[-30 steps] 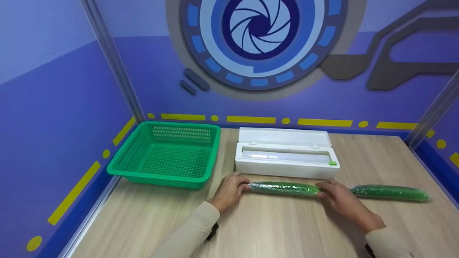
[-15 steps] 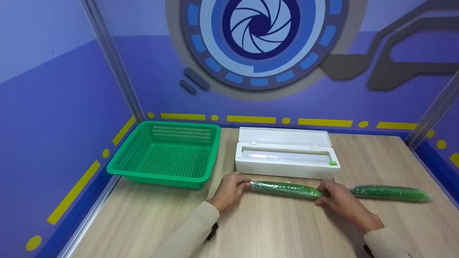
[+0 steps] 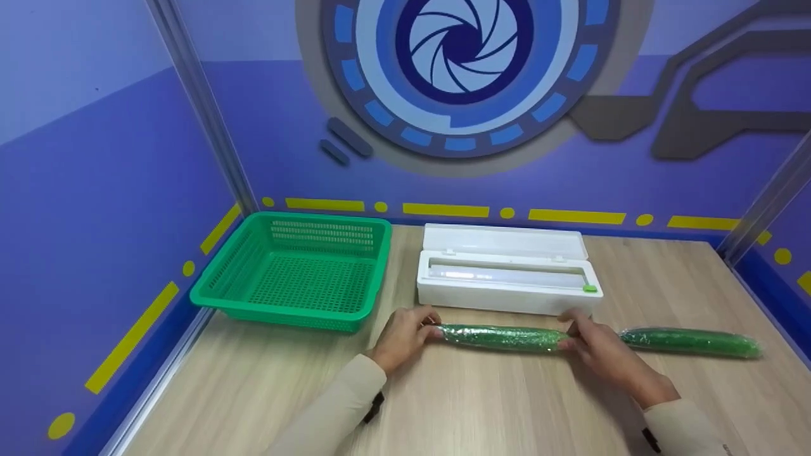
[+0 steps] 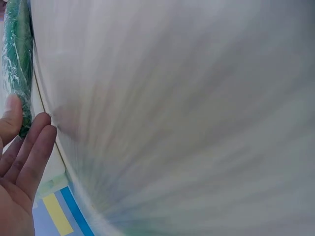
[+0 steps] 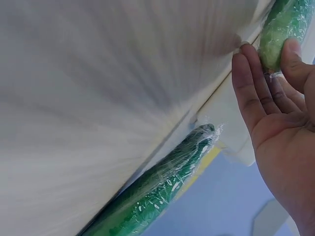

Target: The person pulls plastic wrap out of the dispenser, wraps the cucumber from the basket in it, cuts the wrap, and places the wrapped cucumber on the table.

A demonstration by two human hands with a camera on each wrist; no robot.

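Observation:
A cucumber (image 3: 500,337) in clear plastic wrap lies level in front of the white box, with a hand at each end. My left hand (image 3: 400,340) pinches its left end; in the left wrist view the thumb (image 4: 12,118) lies against the wrapped tip. At the right end my right hand (image 3: 599,351) holds the cucumber between thumb and fingers, its thumb (image 5: 293,60) pressing the film in the right wrist view. Just right of that hand, a second wrapped cucumber (image 3: 694,342) rests on the table, untouched.
The white cling film box (image 3: 510,297) stands behind the held cucumber, lid raised, with a film roll and a green slider (image 3: 589,289) on it. A green perforated basket (image 3: 374,297) sits to the left. Purple walls (image 3: 405,177) border the wooden table (image 3: 481,405).
The held cucumber has turned between the hands, and its right end no longer slants toward me. The right hand's fingers have shifted a little at that end.

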